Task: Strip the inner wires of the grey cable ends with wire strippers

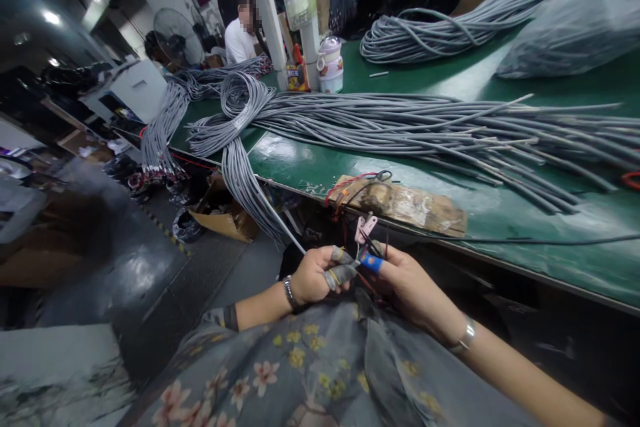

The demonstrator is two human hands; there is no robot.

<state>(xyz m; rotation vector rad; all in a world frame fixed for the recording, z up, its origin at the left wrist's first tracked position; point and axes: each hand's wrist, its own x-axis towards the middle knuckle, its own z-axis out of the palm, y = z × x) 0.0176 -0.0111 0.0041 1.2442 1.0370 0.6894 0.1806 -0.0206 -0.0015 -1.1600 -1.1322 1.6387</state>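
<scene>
My left hand (pixel 323 273), its thumb and finger wrapped in grey tape, is closed around the end of a grey cable (pixel 294 235). That cable runs up to the hanging part of a coiled bundle (pixel 250 180). Close beside it, my right hand (pixel 407 280) has blue tape on a digit and pinches at the same cable end. Thin dark wires show between the two hands; which fingers hold them I cannot make out. Just above the fingertips stands a pink clip-like piece (pixel 366 228) at the bench edge.
Long grey cables (pixel 380 120) lie across the green bench (pixel 290 153). A wooden block (pixel 415 207) sits at its front edge. Behind are a lidded cup (pixel 330 65), another cable coil (pixel 430 40) and a plastic bag (pixel 580 20). A person (pixel 240 33) sits beyond the post.
</scene>
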